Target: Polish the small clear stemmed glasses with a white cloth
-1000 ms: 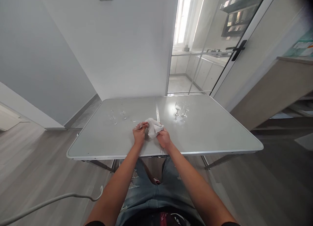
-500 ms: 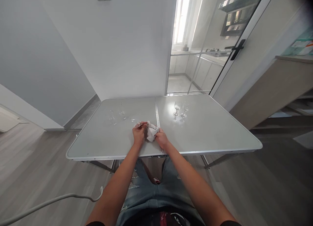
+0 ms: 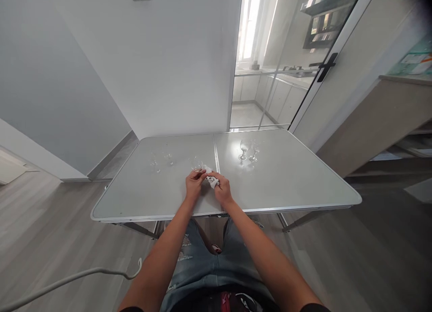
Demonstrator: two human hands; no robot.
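My left hand (image 3: 195, 184) is closed on a clear stemmed glass (image 3: 195, 163), whose bowl shows just beyond my fingers; its stem and foot are mostly hidden by the hands and cloth. Bunched in my right hand (image 3: 222, 188) is a white cloth (image 3: 212, 180), pressed up against the lower part of the glass. Both hands meet above the near middle of the grey table, close to its centre seam.
On the grey folding table (image 3: 286, 181), two stemmed glasses stand right of the seam, one a wine glass (image 3: 243, 149). Two more clear glasses, including one at far left (image 3: 155, 163), stand on the left half. Behind are a wall and a glass door (image 3: 266, 91).
The glass has tilted, so its bowl now shows beyond my left hand. My right hand has drawn the cloth tighter and moved slightly away from me, nearer my left fingers.
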